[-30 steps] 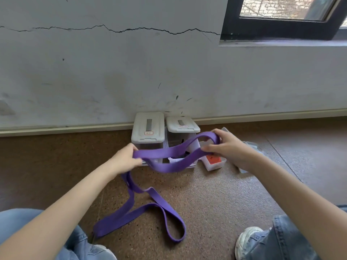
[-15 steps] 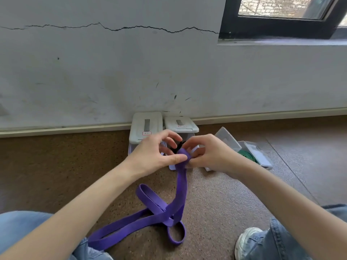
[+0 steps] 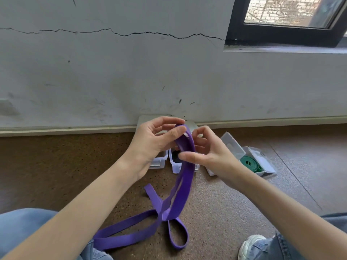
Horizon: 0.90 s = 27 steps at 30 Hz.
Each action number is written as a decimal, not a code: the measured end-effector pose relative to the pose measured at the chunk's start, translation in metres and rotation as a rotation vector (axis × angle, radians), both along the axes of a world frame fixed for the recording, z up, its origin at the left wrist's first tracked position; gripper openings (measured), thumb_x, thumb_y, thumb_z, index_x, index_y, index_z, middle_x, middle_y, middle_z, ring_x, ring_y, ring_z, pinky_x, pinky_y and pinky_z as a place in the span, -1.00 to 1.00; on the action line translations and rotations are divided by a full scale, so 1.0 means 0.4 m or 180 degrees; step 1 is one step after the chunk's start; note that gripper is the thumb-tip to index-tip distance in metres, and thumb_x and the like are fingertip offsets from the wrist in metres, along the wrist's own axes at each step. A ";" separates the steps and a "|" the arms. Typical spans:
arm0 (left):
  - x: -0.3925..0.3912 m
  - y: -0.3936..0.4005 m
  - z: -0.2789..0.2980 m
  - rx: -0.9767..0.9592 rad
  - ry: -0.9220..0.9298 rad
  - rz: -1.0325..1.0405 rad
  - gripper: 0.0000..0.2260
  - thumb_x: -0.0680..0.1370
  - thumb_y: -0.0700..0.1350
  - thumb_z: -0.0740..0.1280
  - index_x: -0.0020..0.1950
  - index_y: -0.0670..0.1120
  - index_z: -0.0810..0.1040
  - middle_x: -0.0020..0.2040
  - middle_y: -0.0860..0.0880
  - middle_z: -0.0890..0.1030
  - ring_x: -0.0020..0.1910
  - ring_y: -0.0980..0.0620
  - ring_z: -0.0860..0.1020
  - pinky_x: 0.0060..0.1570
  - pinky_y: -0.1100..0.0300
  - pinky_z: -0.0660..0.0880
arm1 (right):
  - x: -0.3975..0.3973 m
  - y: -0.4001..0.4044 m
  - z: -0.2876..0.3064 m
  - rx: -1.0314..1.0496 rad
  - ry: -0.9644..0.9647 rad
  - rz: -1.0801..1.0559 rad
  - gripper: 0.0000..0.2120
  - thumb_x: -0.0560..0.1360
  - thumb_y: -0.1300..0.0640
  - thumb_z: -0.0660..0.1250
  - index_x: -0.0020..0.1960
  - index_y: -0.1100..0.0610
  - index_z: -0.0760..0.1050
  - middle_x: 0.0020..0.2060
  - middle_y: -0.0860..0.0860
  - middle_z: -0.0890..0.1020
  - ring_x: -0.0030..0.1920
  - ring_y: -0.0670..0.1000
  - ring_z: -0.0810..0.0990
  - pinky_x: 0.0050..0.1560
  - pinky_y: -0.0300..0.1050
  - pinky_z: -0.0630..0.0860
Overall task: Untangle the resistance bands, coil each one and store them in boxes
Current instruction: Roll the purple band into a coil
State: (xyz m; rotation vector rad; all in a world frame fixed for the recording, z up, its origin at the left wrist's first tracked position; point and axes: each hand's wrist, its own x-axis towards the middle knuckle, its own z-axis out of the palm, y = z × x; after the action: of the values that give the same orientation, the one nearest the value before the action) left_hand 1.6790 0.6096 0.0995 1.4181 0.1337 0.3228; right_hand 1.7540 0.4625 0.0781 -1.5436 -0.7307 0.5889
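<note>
Speckling brown floor (image 3: 225, 203) meets cracked white wall (image 3: 112, 72).

A pale grey plaster wall (image 3: 116, 76) fills the upper half of the view, scuffed with dark marks. A long jagged crack (image 3: 120, 33) runs across it from 9 o'clock toward 1 o'clock, ending at a black-framed window (image 3: 281, 34). Through the glass, daylit brickwork shows. A cream skirting board (image 3: 65, 129) lines the foot of the wall. Below lies a brown speckled floor (image 3: 216, 199), a thin seam crossing it at 4 o'clock.
</note>
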 end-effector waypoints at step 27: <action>-0.010 -0.003 -0.019 0.0089 0.0930 -0.0955 -0.77 0.27 -0.12 0.49 -0.09 -0.02 0.68 -0.05 -0.07 0.70 -0.02 0.02 0.66 -0.14 0.31 0.56 | 0.017 -0.030 0.052 -0.0530 -0.2431 -0.0118 -0.87 0.45 0.18 0.39 0.00 0.13 0.56 -0.12 -0.06 0.59 -0.09 -0.05 0.56 -0.04 -0.07 0.54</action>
State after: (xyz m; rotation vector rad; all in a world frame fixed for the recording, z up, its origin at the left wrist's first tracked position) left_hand 1.6752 0.6083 0.0917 1.4832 0.1522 -0.1317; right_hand 1.7606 0.4506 0.0988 -1.9480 -1.2399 0.0038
